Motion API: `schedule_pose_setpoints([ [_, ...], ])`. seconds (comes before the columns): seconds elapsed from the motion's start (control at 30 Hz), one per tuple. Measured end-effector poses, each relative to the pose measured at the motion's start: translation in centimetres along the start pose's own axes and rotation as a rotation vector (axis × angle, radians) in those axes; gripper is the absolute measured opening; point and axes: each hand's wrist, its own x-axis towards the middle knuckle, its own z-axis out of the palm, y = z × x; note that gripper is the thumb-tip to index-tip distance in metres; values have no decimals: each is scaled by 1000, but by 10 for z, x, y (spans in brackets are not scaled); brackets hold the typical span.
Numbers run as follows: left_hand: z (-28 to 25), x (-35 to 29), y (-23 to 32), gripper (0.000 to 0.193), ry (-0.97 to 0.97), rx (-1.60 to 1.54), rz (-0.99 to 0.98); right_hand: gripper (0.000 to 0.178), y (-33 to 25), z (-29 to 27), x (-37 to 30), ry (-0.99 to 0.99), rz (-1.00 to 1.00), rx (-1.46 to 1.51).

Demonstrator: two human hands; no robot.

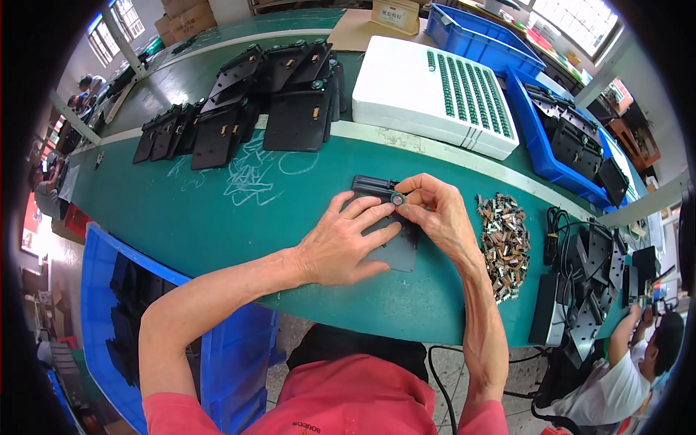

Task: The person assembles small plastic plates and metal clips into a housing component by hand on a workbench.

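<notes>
A flat black plastic panel [400,252] with a raised ridge along its far edge lies on the green tabletop in front of me. My left hand [339,243] rests across it with the fingers stretched out and spread. At the panel's far right corner, my right hand [438,214] pinches a small round green-rimmed part [397,198] between thumb and forefinger. The left fingertips come close to that part. Much of the panel is hidden under the left hand.
Finished-looking black panels [293,130] stand stacked at the far left. A white foam tray [406,87] holds rows of green round parts. Small metal-and-brown components [505,239] lie heaped at right, beside cables and brackets [591,283]. Blue crates [536,145] flank the table; a co-worker [631,370] sits at right.
</notes>
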Motion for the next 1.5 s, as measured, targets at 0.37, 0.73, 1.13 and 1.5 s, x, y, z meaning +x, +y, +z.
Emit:
schedule_pose_setpoints([
  [0.37, -2, 2, 0, 62, -36, 11, -12, 24, -6, -15, -5, -15, -39, -302],
  [0.73, -1, 1, -6, 60, 94, -79, -8, 22, -7, -21, -6, -83, 66, -125],
  [1.13, 1, 3, -7, 55, 99, -83, -34, 21, -3, -24, -6, -129, 43, -135],
  [1.5, 2, 2, -7, 55, 83, -76, -35, 24, -1, -14, -5, -132, 25, -21],
])
